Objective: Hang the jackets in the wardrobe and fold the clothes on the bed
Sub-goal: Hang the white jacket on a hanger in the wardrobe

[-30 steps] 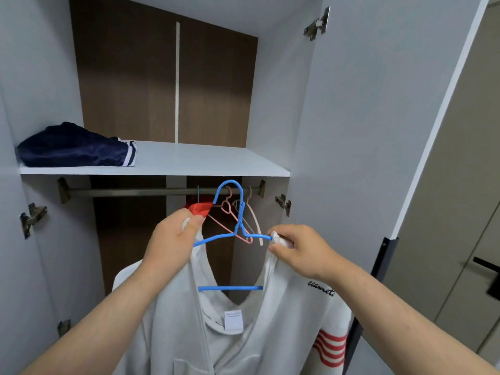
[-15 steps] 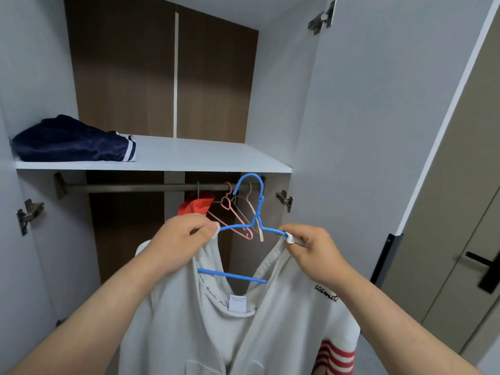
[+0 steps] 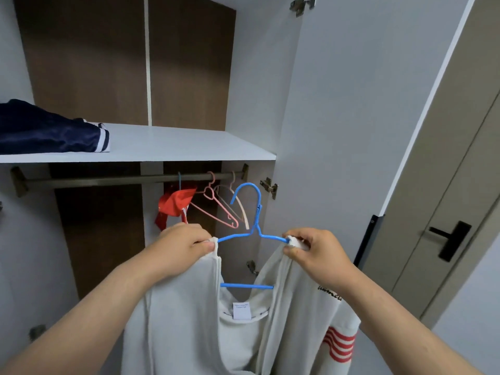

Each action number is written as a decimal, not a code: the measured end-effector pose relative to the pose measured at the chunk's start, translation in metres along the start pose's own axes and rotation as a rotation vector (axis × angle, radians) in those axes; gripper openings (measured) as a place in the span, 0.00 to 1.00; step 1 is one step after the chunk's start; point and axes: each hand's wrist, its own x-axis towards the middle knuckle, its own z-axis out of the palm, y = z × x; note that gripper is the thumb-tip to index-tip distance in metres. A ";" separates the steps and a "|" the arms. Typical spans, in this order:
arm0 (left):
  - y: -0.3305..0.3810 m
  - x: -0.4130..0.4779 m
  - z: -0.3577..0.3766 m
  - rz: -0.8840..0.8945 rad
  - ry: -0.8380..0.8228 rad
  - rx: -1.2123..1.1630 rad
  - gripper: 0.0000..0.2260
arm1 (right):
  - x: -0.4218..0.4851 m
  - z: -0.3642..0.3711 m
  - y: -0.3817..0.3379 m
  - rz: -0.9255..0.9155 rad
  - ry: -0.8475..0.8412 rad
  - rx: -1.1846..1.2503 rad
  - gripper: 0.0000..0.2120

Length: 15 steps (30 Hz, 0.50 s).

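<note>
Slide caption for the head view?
Left hand and right hand hold white jacket on blue hanger near wardrobe rail.

Both bare forearms reach up and forward from the lower corners, with the wrists level and well apart. The left hand (image 3: 181, 246) pinches one collar edge of the white fabric jacket with red sleeve stripes (image 3: 184, 326) between thumb and curled fingers. The right hand (image 3: 318, 251) pinches the opposite edge the same way.

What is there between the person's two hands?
Head view: bare wire of the blue hanger spans from left hand to right hand, each pinching the white jacket.
</note>
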 end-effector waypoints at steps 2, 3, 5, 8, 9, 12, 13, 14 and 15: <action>0.002 0.001 0.011 0.012 0.008 -0.034 0.10 | -0.010 -0.008 0.006 0.045 0.014 -0.006 0.10; 0.005 0.003 0.017 0.018 -0.006 -0.044 0.10 | -0.015 -0.012 0.010 0.067 0.023 -0.012 0.10; 0.012 0.008 0.029 0.047 0.010 -0.065 0.13 | -0.029 -0.023 0.017 0.092 0.035 -0.051 0.08; 0.031 0.016 0.048 0.101 0.074 -0.056 0.15 | -0.053 -0.041 0.026 0.129 0.065 -0.101 0.11; 0.039 0.017 0.054 0.117 0.085 -0.049 0.14 | -0.062 -0.047 0.028 0.146 0.077 -0.109 0.13; 0.072 0.020 0.068 0.186 0.099 -0.061 0.12 | -0.091 -0.070 0.033 0.199 0.139 -0.118 0.14; 0.085 0.020 0.071 0.211 0.098 -0.067 0.11 | -0.101 -0.079 0.033 0.212 0.171 -0.123 0.14; 0.099 0.020 0.073 0.240 0.092 -0.072 0.11 | -0.112 -0.089 0.034 0.224 0.203 -0.135 0.15; 0.115 0.019 0.075 0.269 0.084 -0.076 0.11 | -0.123 -0.100 0.034 0.235 0.230 -0.150 0.15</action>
